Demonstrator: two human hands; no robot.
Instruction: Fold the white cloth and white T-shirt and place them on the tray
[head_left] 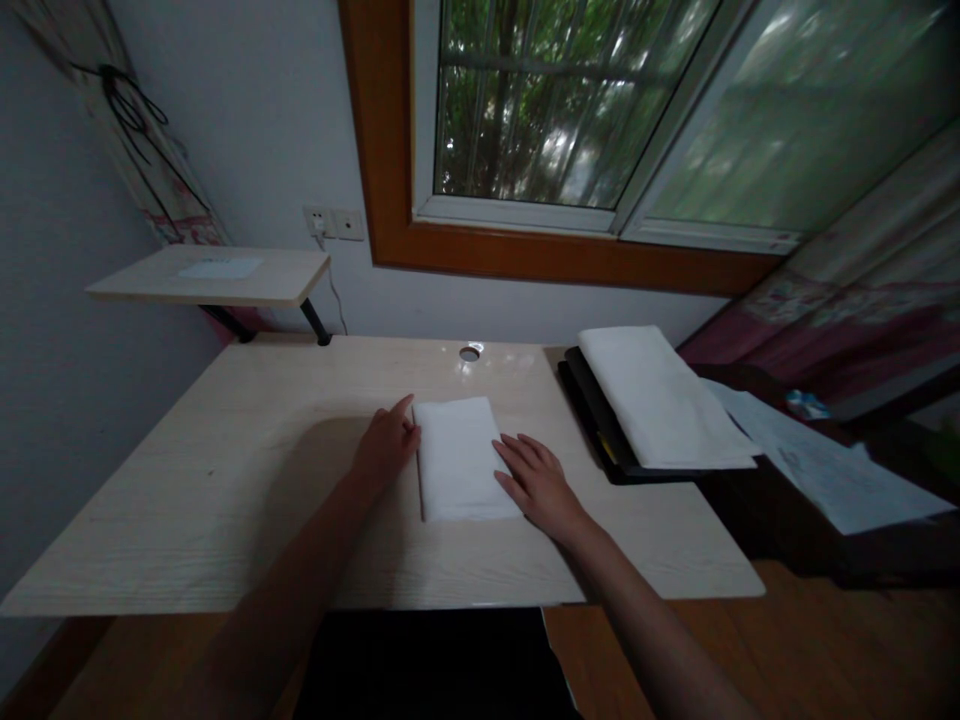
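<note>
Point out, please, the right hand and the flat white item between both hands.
Right hand [545, 488]: head view, on the back of the hand.
Flat white item [460, 462]: head view, middle of its top.

one head view, from your side of the desk [187, 480], facing forward, down; fairly near, window [555, 110] beyond

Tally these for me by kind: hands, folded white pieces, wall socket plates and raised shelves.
Hands: 2, left hand and right hand
Folded white pieces: 2, smaller piece between the hands, larger piece on the black stack
Wall socket plates: 2, left plate and right plate
Raised shelves: 1, raised shelf
Total: 7
</note>
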